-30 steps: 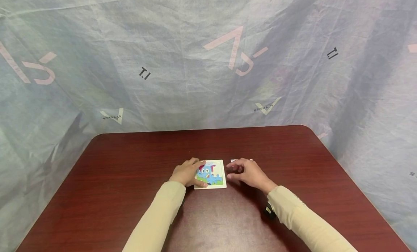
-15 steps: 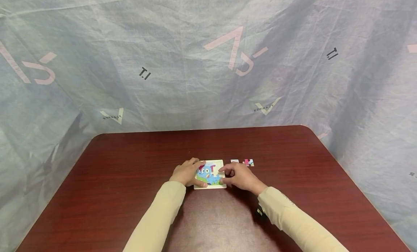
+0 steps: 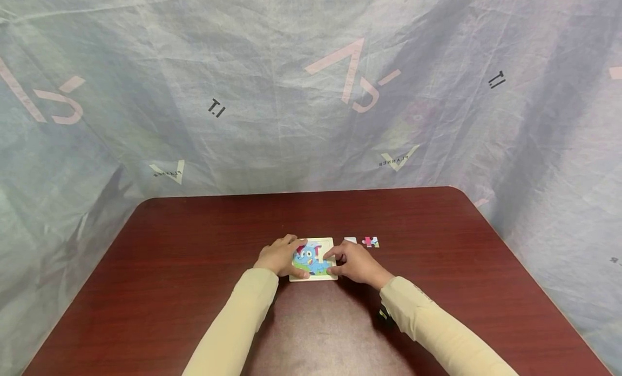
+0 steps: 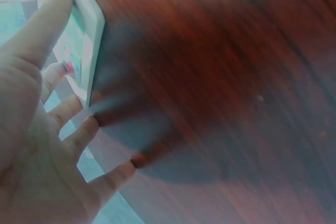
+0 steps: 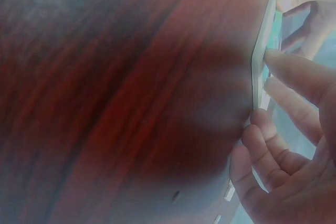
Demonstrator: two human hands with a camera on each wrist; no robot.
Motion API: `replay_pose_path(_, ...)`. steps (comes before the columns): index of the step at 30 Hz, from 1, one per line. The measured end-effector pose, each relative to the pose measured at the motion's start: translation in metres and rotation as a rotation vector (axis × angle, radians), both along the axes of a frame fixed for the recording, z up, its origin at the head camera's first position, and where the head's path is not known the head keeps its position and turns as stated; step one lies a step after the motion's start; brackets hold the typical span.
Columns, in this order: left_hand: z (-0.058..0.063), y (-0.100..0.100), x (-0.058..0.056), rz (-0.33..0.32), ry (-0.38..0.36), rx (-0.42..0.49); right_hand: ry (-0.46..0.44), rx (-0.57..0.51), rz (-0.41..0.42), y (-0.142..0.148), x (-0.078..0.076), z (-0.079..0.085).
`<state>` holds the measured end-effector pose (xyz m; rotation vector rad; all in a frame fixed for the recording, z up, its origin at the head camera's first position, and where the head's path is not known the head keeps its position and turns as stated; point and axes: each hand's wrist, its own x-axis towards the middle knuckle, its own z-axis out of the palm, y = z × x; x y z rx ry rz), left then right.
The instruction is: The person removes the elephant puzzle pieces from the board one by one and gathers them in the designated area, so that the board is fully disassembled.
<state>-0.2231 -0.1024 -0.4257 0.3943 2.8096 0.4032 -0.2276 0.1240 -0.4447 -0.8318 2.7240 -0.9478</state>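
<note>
A small jigsaw board [image 3: 313,279] with a pale frame lies flat on the table, showing a blue cartoon animal on green ground. Bare cream backing shows in its upper right part. My left hand [image 3: 278,257] lies over the board's left side, thumb and index finger spread across its face, the other fingers extended toward the table, as the left wrist view shows. From the right, my right hand [image 3: 358,263] reaches over the board, its index fingertip on the picture and its thumb [image 5: 289,69] at the lower right part of the frame.
Beyond my right hand lie two loose puzzle pieces, a pale one [image 3: 350,239] partly covered and a pink and blue one [image 3: 371,242]. The reddish-brown table [image 3: 204,289] has rounded far corners. Grey printed cloth [image 3: 272,127] hangs behind it.
My right hand has moved left from beside the loose pieces onto the board's right side, uncovering those pieces. My left hand has stayed in place.
</note>
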Motion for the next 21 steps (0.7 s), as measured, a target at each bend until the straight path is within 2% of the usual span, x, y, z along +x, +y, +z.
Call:
replay_pose_path(12, 0.012, 0.005, 0.001, 0.055, -0.063, 0.031, -0.027, -0.023, -0.038, -0.002, 0.000, 0.001)
replay_pose_path(21, 0.009, 0.007, -0.001, 0.087, -0.082, 0.035, -0.008, -0.043, -0.023, -0.001, 0.001, 0.000)
